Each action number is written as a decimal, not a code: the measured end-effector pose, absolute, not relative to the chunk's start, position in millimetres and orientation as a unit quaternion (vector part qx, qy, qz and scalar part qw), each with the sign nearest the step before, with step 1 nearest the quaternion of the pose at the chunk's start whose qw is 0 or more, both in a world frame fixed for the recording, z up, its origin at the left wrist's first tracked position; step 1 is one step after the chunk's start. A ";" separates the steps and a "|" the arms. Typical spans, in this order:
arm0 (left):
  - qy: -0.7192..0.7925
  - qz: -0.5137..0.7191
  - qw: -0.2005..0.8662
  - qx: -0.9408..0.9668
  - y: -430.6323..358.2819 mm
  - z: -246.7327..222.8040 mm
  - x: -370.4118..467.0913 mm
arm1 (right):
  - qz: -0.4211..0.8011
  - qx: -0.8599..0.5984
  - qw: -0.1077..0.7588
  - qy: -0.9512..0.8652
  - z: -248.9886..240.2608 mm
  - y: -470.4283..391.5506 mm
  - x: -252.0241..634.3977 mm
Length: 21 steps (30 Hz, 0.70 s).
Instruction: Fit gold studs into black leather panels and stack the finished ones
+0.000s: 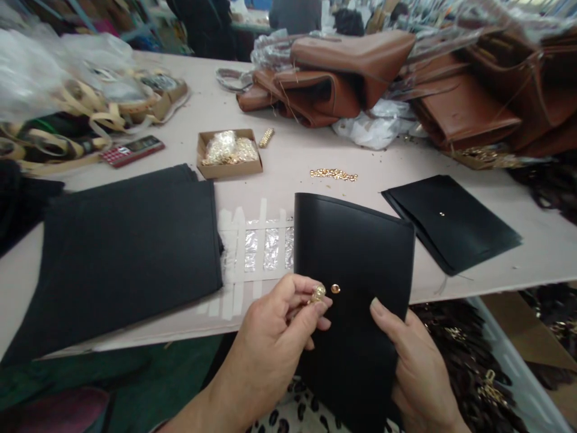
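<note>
My left hand [288,319] pinches a small gold metal fitting [318,293] between thumb and fingertips. Just right of it, a round gold stud [335,288] sits in a folded black leather panel [354,240]. That panel stands tilted at the table's front edge, its lower part hanging below. My right hand [412,355] grips the panel's right side, thumb on the near face and fingers hidden behind it. A row of small gold fittings [333,175] lies on the table beyond the panel.
Black panels [130,240] are stacked at left, and more [455,222] with a gold stud lie at right. An open cardboard box [231,171] holds bagged gold parts. Brown leather bags [333,90] fill the back. Below the table's right edge stands a crate [509,343] of dark pieces.
</note>
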<state>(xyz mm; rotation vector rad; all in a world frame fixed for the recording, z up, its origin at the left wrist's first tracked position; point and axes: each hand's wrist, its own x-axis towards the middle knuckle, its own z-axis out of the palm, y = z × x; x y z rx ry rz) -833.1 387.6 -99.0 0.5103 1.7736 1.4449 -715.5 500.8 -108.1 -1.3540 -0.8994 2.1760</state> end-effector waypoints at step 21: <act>0.614 0.613 0.488 0.096 391.7 -109.4 -856.3 | 0.827 -0.499 0.168 -0.200 -147.0 499.5 -725.5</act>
